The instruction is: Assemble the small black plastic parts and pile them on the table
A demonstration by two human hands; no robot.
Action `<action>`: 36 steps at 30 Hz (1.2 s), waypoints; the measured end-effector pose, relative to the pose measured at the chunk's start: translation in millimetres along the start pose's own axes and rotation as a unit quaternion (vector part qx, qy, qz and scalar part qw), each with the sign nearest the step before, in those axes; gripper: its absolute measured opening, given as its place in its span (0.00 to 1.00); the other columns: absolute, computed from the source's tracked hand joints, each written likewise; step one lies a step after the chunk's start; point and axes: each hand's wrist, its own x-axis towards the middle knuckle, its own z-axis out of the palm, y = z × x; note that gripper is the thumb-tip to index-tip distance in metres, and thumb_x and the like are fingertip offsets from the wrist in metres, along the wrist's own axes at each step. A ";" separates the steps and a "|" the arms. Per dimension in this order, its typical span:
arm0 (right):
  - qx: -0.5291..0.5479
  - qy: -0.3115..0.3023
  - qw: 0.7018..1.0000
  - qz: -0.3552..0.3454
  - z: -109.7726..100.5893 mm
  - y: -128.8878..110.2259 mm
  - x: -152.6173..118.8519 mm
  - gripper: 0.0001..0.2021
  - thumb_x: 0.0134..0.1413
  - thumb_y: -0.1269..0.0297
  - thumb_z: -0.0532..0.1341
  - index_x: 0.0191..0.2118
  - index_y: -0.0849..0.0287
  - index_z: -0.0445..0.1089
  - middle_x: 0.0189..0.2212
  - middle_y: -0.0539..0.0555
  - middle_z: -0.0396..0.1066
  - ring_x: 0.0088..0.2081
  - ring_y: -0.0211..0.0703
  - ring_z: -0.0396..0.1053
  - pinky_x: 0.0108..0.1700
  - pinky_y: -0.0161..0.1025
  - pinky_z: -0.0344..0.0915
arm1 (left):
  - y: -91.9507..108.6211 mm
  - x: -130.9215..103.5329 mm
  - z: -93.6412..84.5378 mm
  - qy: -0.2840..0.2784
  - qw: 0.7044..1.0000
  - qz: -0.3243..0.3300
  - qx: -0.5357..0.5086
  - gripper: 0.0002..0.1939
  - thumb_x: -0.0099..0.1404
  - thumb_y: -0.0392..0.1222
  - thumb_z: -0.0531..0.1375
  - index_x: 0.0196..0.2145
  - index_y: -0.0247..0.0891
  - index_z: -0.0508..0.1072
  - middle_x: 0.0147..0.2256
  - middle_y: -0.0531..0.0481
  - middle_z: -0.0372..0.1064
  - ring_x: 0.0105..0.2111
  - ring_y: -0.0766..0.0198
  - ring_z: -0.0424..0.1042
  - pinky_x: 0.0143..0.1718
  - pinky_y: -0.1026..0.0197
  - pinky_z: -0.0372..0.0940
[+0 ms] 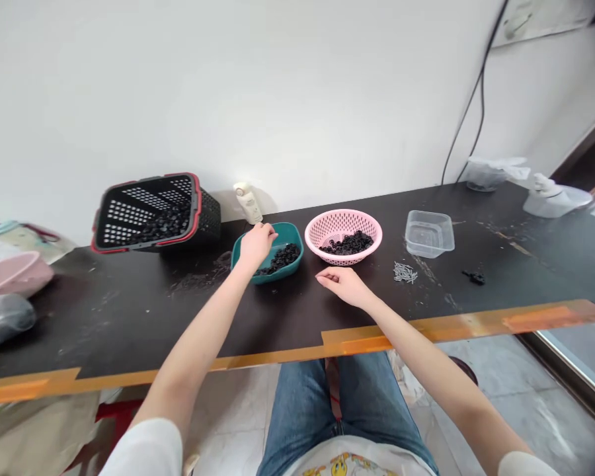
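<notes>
White shirt cloth (344, 461) with a cartoon print lies nearest the camera, blue jeans (302, 413) just beyond it, then the orange-taped edge of the dark bench (277, 317). Over the teal tray (291, 231) hangs the left hand (258, 246), its fingers curled inward; whether they grasp anything, I cannot tell. Small black pieces (286, 256) lie heaped in that tray, toward the wearer and to the right of those fingers, the heap running aslant from near left to far right – single pieces are too small to show a long axis. The left hand is clearly the nearer one to this heap. The right hand (346, 285) sits low over the bench in front of the pink basket (344, 218), thumb and fingers drawn together and pointing left; any piece between them is too small to make out. Beyond it, inside the basket, is a second black heap (353, 243), while the thin grey pins (404, 272) lie off to its right.
</notes>
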 end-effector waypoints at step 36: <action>-0.058 -0.040 0.979 0.192 -115.7 7.7 -13.0 0.14 0.59 0.51 0.55 0.39 0.57 0.67 0.31 0.52 0.71 0.26 0.36 0.66 0.25 0.32 0.64 | 80.3 -93.7 97.6 0.034 0.792 0.109 -0.600 0.11 0.64 0.50 0.60 0.36 0.39 0.70 0.27 0.55 0.71 0.24 0.69 0.69 0.30 0.66 0.64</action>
